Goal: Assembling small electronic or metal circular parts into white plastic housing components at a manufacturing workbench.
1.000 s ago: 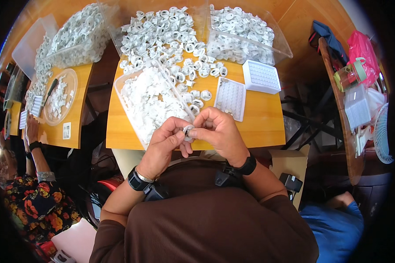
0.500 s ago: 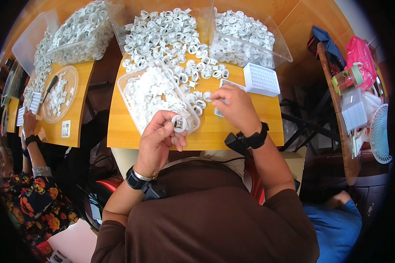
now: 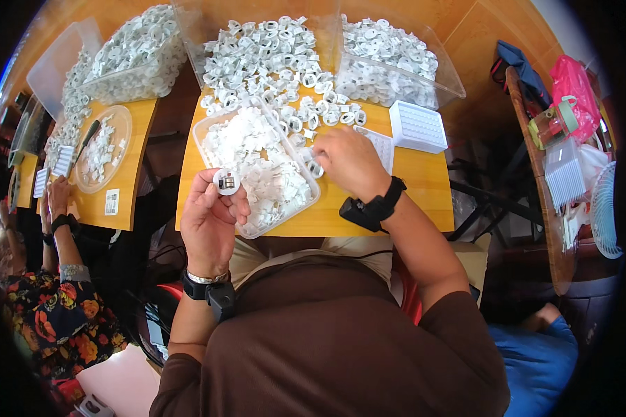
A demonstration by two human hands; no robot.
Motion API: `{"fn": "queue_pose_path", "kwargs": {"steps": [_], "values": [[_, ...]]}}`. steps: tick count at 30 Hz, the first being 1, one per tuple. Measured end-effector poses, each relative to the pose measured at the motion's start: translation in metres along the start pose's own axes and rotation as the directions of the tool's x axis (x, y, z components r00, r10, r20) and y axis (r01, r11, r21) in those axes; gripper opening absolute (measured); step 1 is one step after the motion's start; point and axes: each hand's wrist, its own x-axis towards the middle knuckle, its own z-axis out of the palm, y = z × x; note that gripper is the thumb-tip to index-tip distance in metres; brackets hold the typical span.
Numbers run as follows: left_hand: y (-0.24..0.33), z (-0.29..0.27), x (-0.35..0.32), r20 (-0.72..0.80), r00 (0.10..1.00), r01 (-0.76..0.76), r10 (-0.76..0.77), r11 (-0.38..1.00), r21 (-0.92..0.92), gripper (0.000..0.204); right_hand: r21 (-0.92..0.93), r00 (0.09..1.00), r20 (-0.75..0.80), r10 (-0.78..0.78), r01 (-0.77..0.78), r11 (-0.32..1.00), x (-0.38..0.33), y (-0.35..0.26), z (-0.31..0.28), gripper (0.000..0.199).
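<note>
My left hand [image 3: 210,229] pinches a round white plastic part [image 3: 226,181] with dark and metallic pieces at its centre, raised over the left edge of a clear plastic tub [image 3: 309,207]. Small white plastic pieces [image 3: 247,149] are heaped in that tub. Just right of the tub, my right hand [image 3: 351,161] has its fingers curled down among loose round white parts [image 3: 315,169]. Its fingertips are partly hidden, so what they hold cannot be made out. A flat white tray [image 3: 381,149] lies partly behind this hand.
Similar round parts [image 3: 271,52] are piled at the table's back. A full clear bin [image 3: 389,76] stands back right, near a white slotted block [image 3: 418,126]. On the left, a co-worker's hands [image 3: 55,198] are at another table [image 3: 133,187]. A side table [image 3: 535,160] stands at right.
My left hand has moved left with the round part, from over the tub's front to its left edge. My right hand has moved slightly left, with its fingers now lower among the loose parts.
</note>
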Motion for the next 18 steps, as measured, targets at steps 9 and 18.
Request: {"fn": "queue_pose_path", "kwargs": {"steps": [9, 18], "values": [[-0.006, -0.002, -0.006, 0.033, 0.997, 0.073, -0.072, 0.997, -0.028, 0.024, 0.082, 0.979, -0.054, -0.198, 0.202, 0.976, 0.004, -0.045, -0.008, 0.005], [-0.009, 0.013, -0.011, 0.19, 0.969, 0.173, -0.156, 0.982, -0.078, 0.025, -0.231, 0.96, 0.077, -0.269, 0.279, 0.932, 0.007, -0.052, 0.006, 0.01]]}}
